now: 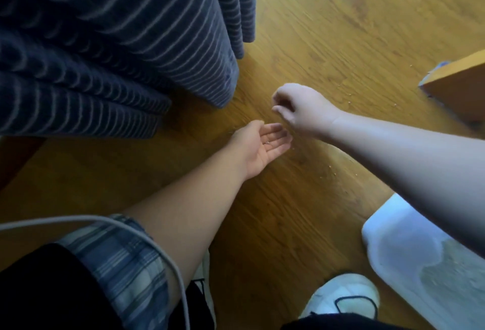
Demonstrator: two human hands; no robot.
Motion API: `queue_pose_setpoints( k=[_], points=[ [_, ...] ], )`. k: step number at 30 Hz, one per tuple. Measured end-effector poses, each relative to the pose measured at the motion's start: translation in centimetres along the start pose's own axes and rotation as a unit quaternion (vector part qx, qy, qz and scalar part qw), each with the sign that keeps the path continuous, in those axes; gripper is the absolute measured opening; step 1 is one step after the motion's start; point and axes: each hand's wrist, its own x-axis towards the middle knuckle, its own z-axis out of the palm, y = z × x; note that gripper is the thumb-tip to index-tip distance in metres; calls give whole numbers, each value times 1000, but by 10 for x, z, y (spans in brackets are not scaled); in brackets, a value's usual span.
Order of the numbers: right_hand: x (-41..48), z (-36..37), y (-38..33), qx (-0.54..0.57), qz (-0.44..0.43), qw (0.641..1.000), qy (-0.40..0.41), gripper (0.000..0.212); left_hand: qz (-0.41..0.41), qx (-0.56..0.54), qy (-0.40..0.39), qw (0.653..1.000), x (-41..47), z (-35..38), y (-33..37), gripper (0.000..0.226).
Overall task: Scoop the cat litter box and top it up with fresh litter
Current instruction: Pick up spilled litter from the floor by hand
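While you crouch low, the wooden floor [328, 28] fills most of the frame, honey-coloured, its grain running diagonally. Dark blue striped fabric [105, 41], probably a bedspread, hangs in folds across the upper left. Your two bare forearms reach in, one from the lower left and one from the right edge. The litter box [391, 222], a pale plastic tub, sits at the lower right, partly under your right arm, with a thin layer of litter [451, 264] inside. A corner of wooden furniture [462, 85] shows at the right edge, and a white shoe [343, 295] at the bottom.

Near the centre, your left hand [259, 146] lies palm up, its fingers released and flat like a tray. A tiny speck [267, 143] rests on it. Your right hand [299, 109] hovers just beside those fingertips, knuckles up, fingers [278, 108] loosely clenched with thumb and forefinger tips together. Whether a grain sits in that pinch is too small to tell. Stray litter grains [332, 169] dot the floor to the lower right of the hands, with more near the furniture.

You appear to be gathering spilled grains. To do it well, keep the left palm level and slightly cupped, close under the pinch. Let go only over the palm, and work toward the litter box.
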Motion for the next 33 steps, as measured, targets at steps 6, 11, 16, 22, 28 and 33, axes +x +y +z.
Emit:
queue_pose_setpoints(
  k=[6,11,16,22,28,33],
  points=[
    [-57,-30,28,57,36,997,48,14,-14,58,-20,998,8,27,-18,36],
    [-86,-31,58,-133,156,969,-139,24,-5,130,1,992,13,32,-27,37],
    [-111,-1,41,-257,175,920,-238,42,-13,226,10,974,9,33,-27,35],
    [-105,6,31,-298,173,911,-227,33,-72,282,6,957,3,17,-21,35],
    [-103,9,26,-301,141,915,-228,22,-100,304,-4,947,0,5,-19,36],
    [-99,0,0,-61,92,981,-162,30,-76,259,-13,963,-2,3,-26,38]
  ],
)
